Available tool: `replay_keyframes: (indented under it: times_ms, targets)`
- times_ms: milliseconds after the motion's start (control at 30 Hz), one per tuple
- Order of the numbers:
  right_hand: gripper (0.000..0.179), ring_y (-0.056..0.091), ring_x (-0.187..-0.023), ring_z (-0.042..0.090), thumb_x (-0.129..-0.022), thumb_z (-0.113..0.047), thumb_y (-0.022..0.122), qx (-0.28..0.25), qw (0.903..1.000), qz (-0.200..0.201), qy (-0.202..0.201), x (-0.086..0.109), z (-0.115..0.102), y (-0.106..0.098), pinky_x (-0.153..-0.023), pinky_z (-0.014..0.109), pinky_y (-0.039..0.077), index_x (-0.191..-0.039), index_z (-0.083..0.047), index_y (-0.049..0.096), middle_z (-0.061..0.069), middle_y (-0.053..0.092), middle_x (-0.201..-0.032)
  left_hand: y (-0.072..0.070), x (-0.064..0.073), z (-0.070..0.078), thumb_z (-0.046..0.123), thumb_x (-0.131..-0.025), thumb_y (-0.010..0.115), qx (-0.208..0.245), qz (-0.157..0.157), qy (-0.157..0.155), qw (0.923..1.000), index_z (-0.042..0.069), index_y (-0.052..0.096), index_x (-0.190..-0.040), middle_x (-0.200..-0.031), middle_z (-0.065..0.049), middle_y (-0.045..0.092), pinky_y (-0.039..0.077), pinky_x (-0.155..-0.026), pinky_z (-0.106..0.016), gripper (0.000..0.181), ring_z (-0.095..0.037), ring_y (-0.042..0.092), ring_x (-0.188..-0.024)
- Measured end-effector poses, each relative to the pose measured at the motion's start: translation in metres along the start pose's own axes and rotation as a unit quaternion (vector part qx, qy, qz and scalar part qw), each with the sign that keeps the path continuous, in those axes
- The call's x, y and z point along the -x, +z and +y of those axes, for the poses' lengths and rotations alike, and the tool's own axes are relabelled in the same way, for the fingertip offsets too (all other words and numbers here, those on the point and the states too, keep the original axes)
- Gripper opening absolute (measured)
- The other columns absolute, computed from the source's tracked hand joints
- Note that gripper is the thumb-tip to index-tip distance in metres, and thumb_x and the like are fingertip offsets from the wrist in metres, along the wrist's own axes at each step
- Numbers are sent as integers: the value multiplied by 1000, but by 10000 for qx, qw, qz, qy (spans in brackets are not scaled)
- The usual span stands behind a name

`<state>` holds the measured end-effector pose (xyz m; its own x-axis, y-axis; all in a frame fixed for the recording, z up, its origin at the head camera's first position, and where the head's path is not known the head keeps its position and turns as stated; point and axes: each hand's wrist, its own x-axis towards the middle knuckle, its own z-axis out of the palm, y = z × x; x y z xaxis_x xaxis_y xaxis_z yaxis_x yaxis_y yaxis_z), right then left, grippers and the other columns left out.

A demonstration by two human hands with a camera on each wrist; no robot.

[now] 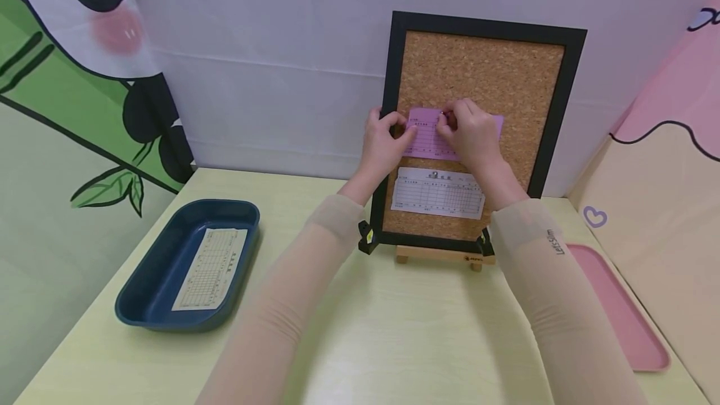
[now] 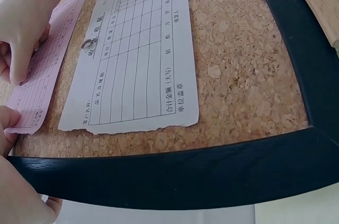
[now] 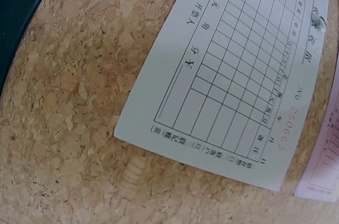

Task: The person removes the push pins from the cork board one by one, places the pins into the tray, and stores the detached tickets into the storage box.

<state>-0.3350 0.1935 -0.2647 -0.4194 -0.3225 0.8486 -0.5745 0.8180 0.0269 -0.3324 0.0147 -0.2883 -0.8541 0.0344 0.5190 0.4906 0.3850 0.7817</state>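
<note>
A cork board in a black frame leans upright on a small wooden easel. My left hand grips the board's left edge, fingers round the frame and thumb on the left end of a pink receipt slip. At the slip's upper middle, my right hand pinches a small shiny thumbtack, mostly covered by the fingertips. Below, a white receipt slip hangs on the cork by a silver thumbtack. The right wrist view shows this white slip but no hand.
On the left of the table stands a dark blue tray with a printed paper slip in it. A pink tray lies at the right, partly behind my right sleeve. A patterned cloth hangs behind the board.
</note>
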Motion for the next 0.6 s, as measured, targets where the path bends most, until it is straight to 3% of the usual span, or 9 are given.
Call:
replay_keyframes:
  times_ms: [600]
  targets:
    - [13,59,-61,26,-86,-4,61,-76,9996,232,-126,1,3,3,-58,37,53,-90,8,60,19,61,-76,2,0,0,24,-88,66,29,73,110,9999,10,62,-86,-131,-13,41,36,-104,-34,16,-25,42,-121]
